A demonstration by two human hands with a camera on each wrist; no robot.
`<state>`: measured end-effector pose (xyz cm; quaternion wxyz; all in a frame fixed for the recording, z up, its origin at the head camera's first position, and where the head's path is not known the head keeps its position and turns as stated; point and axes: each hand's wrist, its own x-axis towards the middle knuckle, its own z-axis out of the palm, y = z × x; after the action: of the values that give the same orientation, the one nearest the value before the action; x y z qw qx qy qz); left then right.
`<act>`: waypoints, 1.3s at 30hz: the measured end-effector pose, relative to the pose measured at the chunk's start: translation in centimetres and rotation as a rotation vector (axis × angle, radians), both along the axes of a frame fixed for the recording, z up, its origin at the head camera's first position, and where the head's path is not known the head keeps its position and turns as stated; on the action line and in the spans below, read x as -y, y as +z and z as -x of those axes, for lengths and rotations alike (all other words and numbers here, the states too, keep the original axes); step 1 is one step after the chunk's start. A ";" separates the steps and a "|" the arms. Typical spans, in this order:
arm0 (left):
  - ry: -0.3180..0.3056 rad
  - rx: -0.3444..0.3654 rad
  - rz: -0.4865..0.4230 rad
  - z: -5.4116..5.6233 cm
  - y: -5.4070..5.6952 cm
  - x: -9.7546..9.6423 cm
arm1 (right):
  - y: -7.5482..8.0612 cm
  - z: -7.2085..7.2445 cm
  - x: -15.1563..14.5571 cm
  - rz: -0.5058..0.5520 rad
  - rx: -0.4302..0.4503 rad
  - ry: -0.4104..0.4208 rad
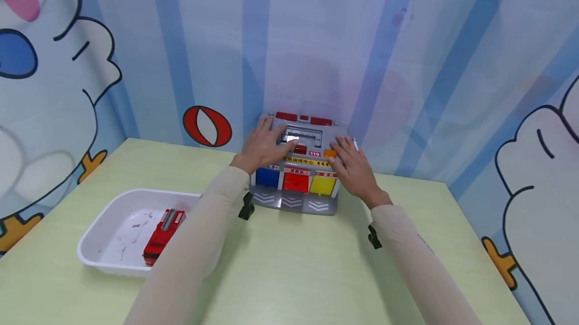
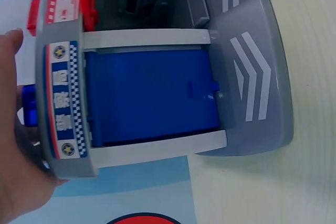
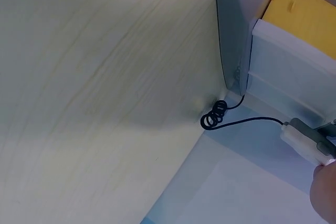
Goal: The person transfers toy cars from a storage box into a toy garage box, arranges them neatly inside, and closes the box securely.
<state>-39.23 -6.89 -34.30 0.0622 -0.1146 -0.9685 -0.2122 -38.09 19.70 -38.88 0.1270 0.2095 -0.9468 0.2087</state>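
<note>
A toy fire station (image 1: 300, 161) with a grey roof and blue, red and yellow doors stands at the back of the table. My left hand (image 1: 262, 148) rests on the roof's left side, its thumb stretched out close to the red button (image 1: 300, 149). In the left wrist view the blue door (image 2: 152, 95) is closed, while the red door (image 2: 86, 1) stands swung up from its bay. My right hand (image 1: 355, 170) lies with extended fingers on the roof's right side, by the orange button (image 1: 329, 153). One fingertip is right at a white handset (image 3: 304, 144) on the station's side.
A white plastic tray (image 1: 110, 209) sits on the left of the pale table (image 1: 298, 269), holding a red toy vehicle (image 1: 164, 234) partly behind my left sleeve. A coiled black cord (image 3: 215, 116) runs to the handset. Behind the station hangs a blue striped cloth (image 1: 298, 38).
</note>
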 end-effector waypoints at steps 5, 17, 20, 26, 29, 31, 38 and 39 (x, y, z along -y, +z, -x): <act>-0.028 0.005 0.002 -0.7 0.4 0.6 | 0.1 0.0 0.2 -0.009 -0.007 -0.003; -0.059 0.035 0.062 -2.7 0.9 1.2 | -0.1 0.0 -0.2 -0.006 0.004 -0.005; -0.078 0.017 0.125 -3.6 1.4 1.1 | -0.1 -0.1 -0.3 -0.005 0.007 -0.009; -0.133 -0.026 0.193 -5.9 2.0 1.4 | -0.1 0.0 -0.4 0.003 0.004 -0.009; -0.156 -0.051 0.220 -7.0 2.0 1.9 | 0.0 0.0 -0.4 0.011 0.005 -0.006; -0.169 -0.077 0.255 -7.7 1.8 2.3 | -0.1 0.0 -0.4 0.013 0.006 -0.006; -0.189 -0.145 0.355 -10.0 1.3 3.8 | -0.1 0.0 -0.4 0.019 0.004 -0.003; -0.191 -0.144 0.357 -10.3 1.3 4.0 | -0.2 0.0 -0.4 0.020 0.003 -0.002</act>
<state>-28.92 -10.87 -33.02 0.0893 -0.2300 -0.9685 -0.0335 -38.13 20.10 -39.04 0.1276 0.2068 -0.9451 0.2183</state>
